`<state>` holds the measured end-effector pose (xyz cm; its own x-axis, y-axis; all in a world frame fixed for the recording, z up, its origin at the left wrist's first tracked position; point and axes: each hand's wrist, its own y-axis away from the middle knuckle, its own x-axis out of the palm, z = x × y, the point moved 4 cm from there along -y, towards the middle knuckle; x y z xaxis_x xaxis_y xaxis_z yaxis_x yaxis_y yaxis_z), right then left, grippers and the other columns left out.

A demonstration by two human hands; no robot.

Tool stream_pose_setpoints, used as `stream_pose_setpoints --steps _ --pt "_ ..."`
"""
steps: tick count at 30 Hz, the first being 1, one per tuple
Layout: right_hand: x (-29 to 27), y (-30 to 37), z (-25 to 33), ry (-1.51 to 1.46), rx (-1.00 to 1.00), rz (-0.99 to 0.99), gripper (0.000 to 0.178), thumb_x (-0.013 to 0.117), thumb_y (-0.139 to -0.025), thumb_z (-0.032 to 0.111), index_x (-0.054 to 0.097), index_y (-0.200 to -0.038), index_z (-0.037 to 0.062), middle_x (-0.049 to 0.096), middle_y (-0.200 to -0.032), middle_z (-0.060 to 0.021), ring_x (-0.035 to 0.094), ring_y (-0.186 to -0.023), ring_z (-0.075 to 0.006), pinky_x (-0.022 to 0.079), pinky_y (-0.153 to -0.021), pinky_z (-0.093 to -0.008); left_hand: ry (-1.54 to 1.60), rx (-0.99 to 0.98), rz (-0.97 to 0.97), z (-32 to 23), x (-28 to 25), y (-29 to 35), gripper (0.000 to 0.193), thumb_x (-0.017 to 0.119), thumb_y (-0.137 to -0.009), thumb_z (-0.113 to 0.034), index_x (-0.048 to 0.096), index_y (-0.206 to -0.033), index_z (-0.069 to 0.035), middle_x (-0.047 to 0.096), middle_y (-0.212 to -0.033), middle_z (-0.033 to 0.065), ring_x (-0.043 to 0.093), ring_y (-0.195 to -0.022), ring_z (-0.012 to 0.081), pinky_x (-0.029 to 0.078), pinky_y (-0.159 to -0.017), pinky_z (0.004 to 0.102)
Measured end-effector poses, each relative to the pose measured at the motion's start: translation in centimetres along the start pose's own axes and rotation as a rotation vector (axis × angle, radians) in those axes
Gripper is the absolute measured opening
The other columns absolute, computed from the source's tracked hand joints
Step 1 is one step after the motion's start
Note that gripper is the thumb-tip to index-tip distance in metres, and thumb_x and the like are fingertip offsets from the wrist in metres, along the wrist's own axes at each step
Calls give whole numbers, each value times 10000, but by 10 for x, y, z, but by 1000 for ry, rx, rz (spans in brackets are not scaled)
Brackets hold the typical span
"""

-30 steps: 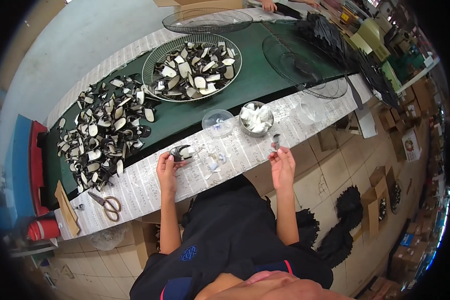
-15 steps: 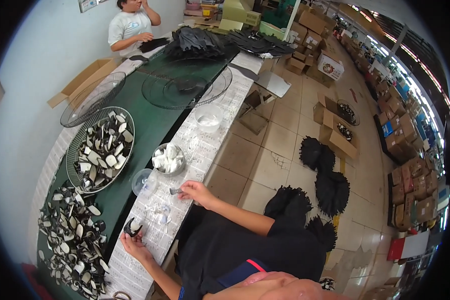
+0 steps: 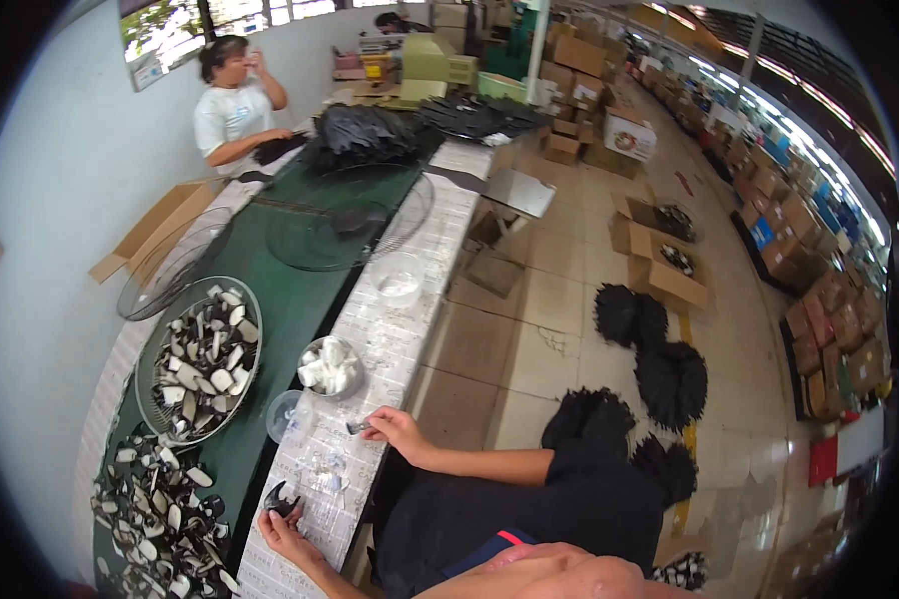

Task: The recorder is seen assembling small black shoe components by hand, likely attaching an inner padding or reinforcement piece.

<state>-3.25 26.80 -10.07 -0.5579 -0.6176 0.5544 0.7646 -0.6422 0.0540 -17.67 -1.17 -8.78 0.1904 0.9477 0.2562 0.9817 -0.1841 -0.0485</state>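
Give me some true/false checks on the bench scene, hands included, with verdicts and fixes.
1. The left hand holds a black piece. True.
2. The right hand is empty. False: the right hand pinches a small dark object, too small to identify.
3. The round bowl is filled with black-and-white pieces. False: the bowl holds white wads.
4. The wire basket contains black-and-white pieces. True.
5. The co-worker's shirt is black. False: the shirt is white.
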Motion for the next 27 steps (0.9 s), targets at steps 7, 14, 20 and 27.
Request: stream_pose_setpoints --steps 7,14,20,27 --pt "-3 8 -2 9 13 -37 174 530 -955 166 570 -1002 3 628 -932 -74 649 -910 -173 515 -832 -279 42 2 40 -9 5 6 197 507 -955 -174 532 -1042 2 602 -935 92 605 -747 143 548 -669 298" --pt "-3 5 -2 43 44 -21 182 530 -960 175 570 -1001 1 640 -941 -79 655 -899 -177 513 -819 -270 108 -49 -53 -15 8 6 238 448 -978 -277 501 -1019 -48 592 -941 76 594 -814 176 482 -750 308" --pt "-7 -3 -1 -40 17 -33 180 499 -974 145 533 -1047 -16 618 -979 -95 641 -949 -194 516 -873 -302 252 -134 -74 -4 4 -9 271 440 -980 -297 506 -1097 -63 615 -992 80 630 -840 198 504 -708 292" --pt "2 0 -9 -87 69 19 141 521 -960 129 555 -999 -2 613 -969 -88 631 -947 -205 501 -906 -334 307 -135 -75 -14 -14 1 420 451 -981 -330 452 -1265 -21 564 -1188 138 592 -1044 257 484 -887 356"
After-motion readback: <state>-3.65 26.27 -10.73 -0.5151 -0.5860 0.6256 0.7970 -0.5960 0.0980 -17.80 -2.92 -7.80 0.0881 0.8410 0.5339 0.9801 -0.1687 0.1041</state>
